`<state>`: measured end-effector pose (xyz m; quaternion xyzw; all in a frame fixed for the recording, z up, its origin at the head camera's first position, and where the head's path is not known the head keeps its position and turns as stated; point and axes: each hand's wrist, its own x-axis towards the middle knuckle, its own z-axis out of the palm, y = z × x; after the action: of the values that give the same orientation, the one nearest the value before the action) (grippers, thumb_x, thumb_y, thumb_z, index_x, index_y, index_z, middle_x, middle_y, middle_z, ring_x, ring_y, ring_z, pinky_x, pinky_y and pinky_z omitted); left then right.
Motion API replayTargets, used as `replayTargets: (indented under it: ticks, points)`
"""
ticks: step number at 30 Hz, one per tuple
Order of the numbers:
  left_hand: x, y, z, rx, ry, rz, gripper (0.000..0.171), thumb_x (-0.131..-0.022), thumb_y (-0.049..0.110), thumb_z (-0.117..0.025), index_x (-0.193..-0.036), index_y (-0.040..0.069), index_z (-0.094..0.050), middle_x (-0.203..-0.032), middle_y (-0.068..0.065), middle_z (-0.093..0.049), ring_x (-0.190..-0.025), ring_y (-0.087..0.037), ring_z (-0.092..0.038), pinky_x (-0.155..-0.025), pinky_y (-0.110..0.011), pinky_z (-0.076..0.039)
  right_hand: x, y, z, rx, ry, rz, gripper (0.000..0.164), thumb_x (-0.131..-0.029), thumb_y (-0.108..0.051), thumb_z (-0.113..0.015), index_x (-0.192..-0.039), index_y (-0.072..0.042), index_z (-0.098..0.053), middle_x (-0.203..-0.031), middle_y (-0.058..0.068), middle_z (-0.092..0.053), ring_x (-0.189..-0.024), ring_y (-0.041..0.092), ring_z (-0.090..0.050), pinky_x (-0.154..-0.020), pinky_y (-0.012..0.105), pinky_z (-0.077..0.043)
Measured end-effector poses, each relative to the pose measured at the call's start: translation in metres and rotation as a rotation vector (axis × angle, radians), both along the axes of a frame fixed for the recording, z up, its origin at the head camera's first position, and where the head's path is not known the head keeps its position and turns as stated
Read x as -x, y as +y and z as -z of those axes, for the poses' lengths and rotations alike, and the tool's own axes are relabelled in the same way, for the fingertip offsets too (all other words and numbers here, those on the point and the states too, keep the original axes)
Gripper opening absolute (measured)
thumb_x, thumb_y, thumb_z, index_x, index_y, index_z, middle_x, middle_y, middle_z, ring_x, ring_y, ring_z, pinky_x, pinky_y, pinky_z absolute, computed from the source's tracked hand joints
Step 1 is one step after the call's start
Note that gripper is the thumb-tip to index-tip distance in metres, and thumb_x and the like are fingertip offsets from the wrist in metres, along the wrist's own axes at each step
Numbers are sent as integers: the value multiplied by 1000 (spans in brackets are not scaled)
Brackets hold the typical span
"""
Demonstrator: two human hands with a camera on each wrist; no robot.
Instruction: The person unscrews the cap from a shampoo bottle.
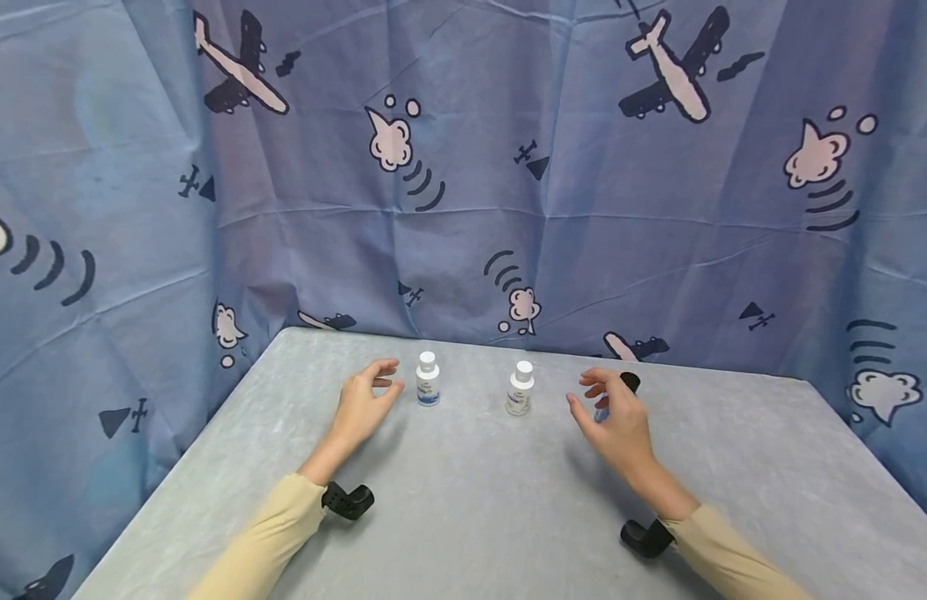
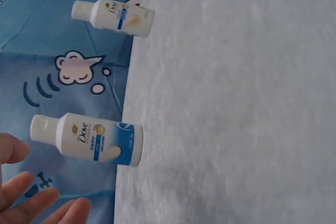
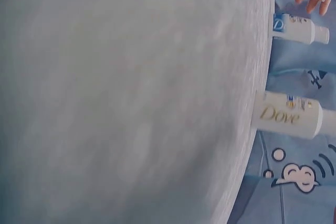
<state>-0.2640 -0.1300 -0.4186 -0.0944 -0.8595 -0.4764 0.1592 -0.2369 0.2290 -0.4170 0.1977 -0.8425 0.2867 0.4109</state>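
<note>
A small white Dove bottle with a blue lower label (image 1: 428, 383) stands upright just right of my left hand (image 1: 368, 402). That hand has loosely bent fingers, apart from the bottle and holding nothing. In the left wrist view its fingertips (image 2: 37, 203) show beside the blue-labelled bottle's cap. A second white Dove bottle with a pale label (image 1: 519, 392) stands between my hands. My right hand (image 1: 617, 425) hovers over the table with thumb and fingers spread apart. Behind it is a black-capped container (image 1: 630, 382), partly blue, mostly hidden by the hand.
The table (image 1: 463, 508) has a pale grey cover. A blue curtain (image 1: 463, 167) printed with planes and clouds hangs behind its far edge and along the sides. Black wrist cameras (image 1: 348, 502) are strapped at both sleeves.
</note>
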Motion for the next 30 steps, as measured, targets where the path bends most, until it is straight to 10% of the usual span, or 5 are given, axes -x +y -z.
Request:
replayTargets:
  ticks: [30]
  points:
    - [16, 15, 7, -65, -150, 80, 51, -84, 9, -69, -132, 2, -54, -135, -20, -55, -116, -41, -58, -95, -46, -50, 19, -81, -2, 132, -172, -198, 51, -77, -8, -78, -121, -7, -51, -104, 10, -67, -79, 22, -67, -60, 31, -55]
